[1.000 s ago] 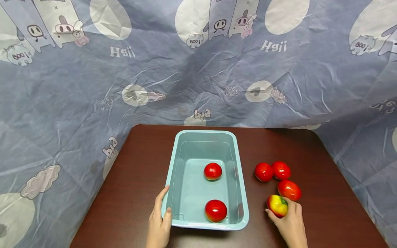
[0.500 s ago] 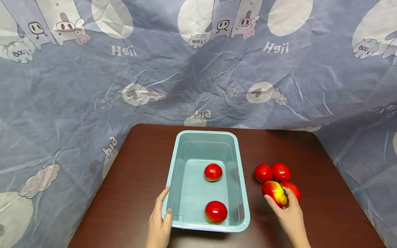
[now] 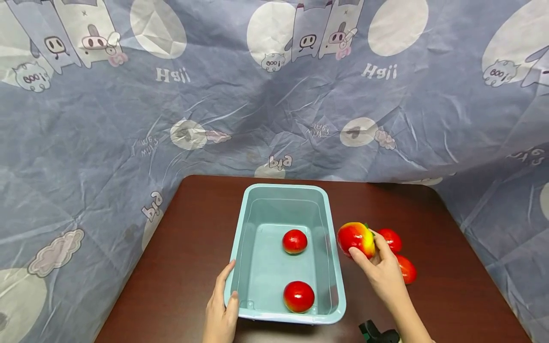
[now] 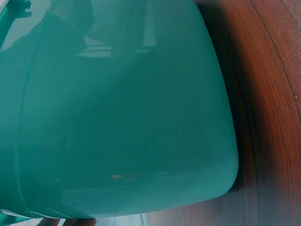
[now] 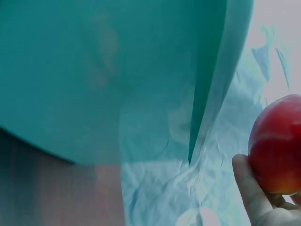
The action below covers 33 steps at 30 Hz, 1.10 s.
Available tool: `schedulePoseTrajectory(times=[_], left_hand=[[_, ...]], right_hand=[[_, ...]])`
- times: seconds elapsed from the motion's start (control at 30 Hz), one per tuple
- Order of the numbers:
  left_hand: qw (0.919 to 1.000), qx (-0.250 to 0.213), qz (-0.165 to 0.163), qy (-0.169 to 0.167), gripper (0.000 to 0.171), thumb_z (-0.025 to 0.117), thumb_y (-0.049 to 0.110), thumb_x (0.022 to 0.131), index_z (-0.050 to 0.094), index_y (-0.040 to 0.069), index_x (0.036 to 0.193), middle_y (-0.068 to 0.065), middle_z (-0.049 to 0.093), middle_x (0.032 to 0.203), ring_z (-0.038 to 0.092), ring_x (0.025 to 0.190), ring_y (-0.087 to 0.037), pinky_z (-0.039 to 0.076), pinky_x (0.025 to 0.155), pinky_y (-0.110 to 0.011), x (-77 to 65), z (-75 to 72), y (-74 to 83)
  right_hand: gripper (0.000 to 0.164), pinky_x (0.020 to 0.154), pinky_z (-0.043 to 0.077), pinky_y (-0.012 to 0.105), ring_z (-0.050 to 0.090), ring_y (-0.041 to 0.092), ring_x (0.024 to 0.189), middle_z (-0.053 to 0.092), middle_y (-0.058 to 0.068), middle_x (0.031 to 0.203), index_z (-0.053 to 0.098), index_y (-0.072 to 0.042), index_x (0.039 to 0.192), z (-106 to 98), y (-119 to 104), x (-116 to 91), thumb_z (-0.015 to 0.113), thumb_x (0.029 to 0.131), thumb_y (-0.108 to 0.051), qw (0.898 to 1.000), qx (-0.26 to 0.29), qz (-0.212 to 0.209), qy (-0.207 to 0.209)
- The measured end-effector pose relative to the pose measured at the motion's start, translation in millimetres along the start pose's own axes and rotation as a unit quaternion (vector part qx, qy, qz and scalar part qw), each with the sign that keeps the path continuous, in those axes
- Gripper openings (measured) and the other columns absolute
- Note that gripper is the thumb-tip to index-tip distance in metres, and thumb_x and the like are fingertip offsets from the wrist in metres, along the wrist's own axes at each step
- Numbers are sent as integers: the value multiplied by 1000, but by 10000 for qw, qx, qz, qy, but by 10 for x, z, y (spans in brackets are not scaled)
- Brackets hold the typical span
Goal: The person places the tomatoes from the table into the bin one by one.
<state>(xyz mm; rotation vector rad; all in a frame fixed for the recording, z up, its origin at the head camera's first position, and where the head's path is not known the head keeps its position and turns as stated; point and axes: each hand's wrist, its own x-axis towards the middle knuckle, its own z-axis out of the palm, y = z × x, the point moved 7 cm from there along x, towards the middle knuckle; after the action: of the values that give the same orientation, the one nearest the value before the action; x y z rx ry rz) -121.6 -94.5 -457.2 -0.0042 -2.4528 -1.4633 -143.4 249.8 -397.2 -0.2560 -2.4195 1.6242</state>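
Observation:
My right hand (image 3: pixel 379 264) grips a glossy red-and-yellow fruit (image 3: pixel 353 238) with green leaf tips, its kind unclear. Raised just off the right rim of a pale teal plastic bin (image 3: pixel 336 267), the fruit also shows as a red ball (image 5: pixel 277 146) at the right wrist view's edge. My left hand (image 3: pixel 220 309) holds the bin's near left corner, thumb over the rim and fingers along the outer side. Inside the bin lie two red fruits, one mid-floor (image 3: pixel 294 241) and one nearer me (image 3: pixel 299 297). In the left wrist view, the bin's outer wall (image 4: pixel 122 117) hides most of that hand.
Right of the bin, beyond my right hand, red fruits lie on the dark wooden table (image 3: pixel 450 295): one farther back (image 3: pixel 391 239) and one nearer (image 3: pixel 406 269), both partly covered by the hand. A patterned grey-blue cloth (image 3: pixel 274 114) hangs behind the table.
My right hand has lifted the red-and-yellow fruit off the table and carried it up and left toward the bin. The left hand keeps its place on the bin.

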Motion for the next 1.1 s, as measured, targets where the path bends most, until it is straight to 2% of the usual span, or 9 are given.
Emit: schedulePoseTrajectory(times=[0.13,0.23,0.33,0.5,0.67,0.77,0.9,1.0,1.1], left_hand=[[10000,17,-32,-22,69,49,-4,84,47,29,144,-1,56,143,46,78,-9,34,63,-26,-12,15,-10],[10000,-12,-22,-26,68,49,-4,84,48,29,144,-1,56,142,45,77,-8,33,60,-25,-14,23,-10],[9999,-97,17,-33,66,49,-3,86,48,29,144,-1,56,143,43,73,-7,33,58,-24,-4,28,-1],[9999,-100,1,-92,66,49,-3,87,47,29,145,-1,55,144,36,63,-2,33,55,-23,5,29,12],[9999,108,90,19,66,49,-1,87,47,29,145,-1,56,143,47,78,-4,39,66,-26,-2,5,23],[9995,216,168,132,66,49,0,87,48,30,145,1,57,142,50,96,-6,39,74,-30,-14,-2,29],[9992,262,173,246,65,50,0,87,49,30,144,3,58,141,51,111,5,44,82,-29,-29,10,34],[9991,289,114,296,67,51,-2,85,50,30,144,4,59,140,48,117,11,46,86,-29,-35,28,31],[9991,282,108,297,66,51,-1,85,50,29,144,3,59,140,49,117,9,47,87,-31,-37,36,25]], right_hand=[[57,78,50,11,55,2,100,51,12,128,45,-6,140,151,-160,26,70,90,-17,9991,-39,-367,-199],[60,80,51,15,58,13,103,56,8,126,49,-9,138,242,-237,36,76,86,-23,9957,-556,-714,-197],[64,80,53,21,58,18,103,60,4,123,54,-10,135,325,-293,40,81,80,-29,9864,-1177,-1135,-148],[69,82,57,34,59,14,101,61,-3,117,58,-16,133,486,-354,6,87,72,-31,9651,-1779,-1900,-297],[75,84,57,36,61,15,105,59,-1,120,58,-17,134,651,-418,-59,90,68,-33,9352,-2290,-2629,-614],[77,85,57,37,60,19,109,58,1,124,58,-15,134,731,-435,-62,91,66,-33,9191,-2646,-2797,-839],[76,89,55,37,55,22,116,57,2,128,59,-14,134,805,-413,-43,91,67,-28,9016,-3062,-2830,-1152],[72,91,55,37,52,25,121,56,5,130,60,-14,132,826,-395,-43,90,67,-23,8894,-3230,-2991,-1233],[67,91,55,37,50,27,124,56,6,130,62,-13,129,825,-393,-54,89,68,-21,8822,-3261,-3186,-1183]])
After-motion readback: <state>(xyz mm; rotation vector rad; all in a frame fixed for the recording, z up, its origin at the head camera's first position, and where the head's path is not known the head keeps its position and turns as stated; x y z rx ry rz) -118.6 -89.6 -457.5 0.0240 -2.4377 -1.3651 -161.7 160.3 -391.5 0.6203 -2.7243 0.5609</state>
